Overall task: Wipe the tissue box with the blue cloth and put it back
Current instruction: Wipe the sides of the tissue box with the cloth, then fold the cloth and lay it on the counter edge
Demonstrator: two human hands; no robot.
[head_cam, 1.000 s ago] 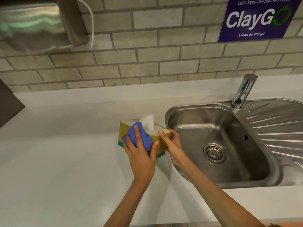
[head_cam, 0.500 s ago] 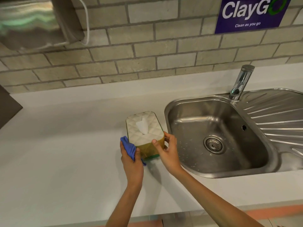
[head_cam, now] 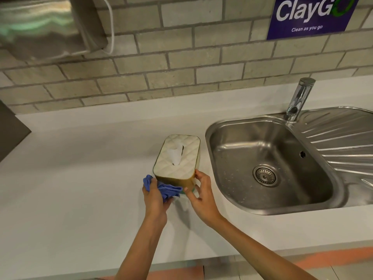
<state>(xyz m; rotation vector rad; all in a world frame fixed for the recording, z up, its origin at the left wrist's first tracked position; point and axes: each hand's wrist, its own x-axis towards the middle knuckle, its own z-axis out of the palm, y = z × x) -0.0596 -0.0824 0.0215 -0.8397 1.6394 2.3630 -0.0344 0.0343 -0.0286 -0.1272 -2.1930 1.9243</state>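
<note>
The tissue box (head_cam: pixel 177 156) has a quilted cream top, gold sides and a white tissue sticking out; it stands upright on the white counter just left of the sink. My left hand (head_cam: pixel 154 196) grips the bunched blue cloth (head_cam: pixel 168 189) and presses it against the box's near gold side. My right hand (head_cam: pixel 199 191) holds the box's near right corner, thumb on the front and fingers round the side. The box's lower near edge is hidden behind the cloth and my hands.
A steel sink (head_cam: pixel 268 164) with drainboard and a tap (head_cam: pixel 298 100) lies right beside the box. A brick wall carries a steel dispenser (head_cam: pixel 44 25) at top left and a purple sign (head_cam: pixel 310 15). A dark object (head_cam: pixel 10 130) sits at the far left. The counter edge (head_cam: pixel 201 261) runs near the bottom.
The box was tilted with the cloth on its top; it has turned lengthwise and upright, and the cloth has moved down onto its near side.
</note>
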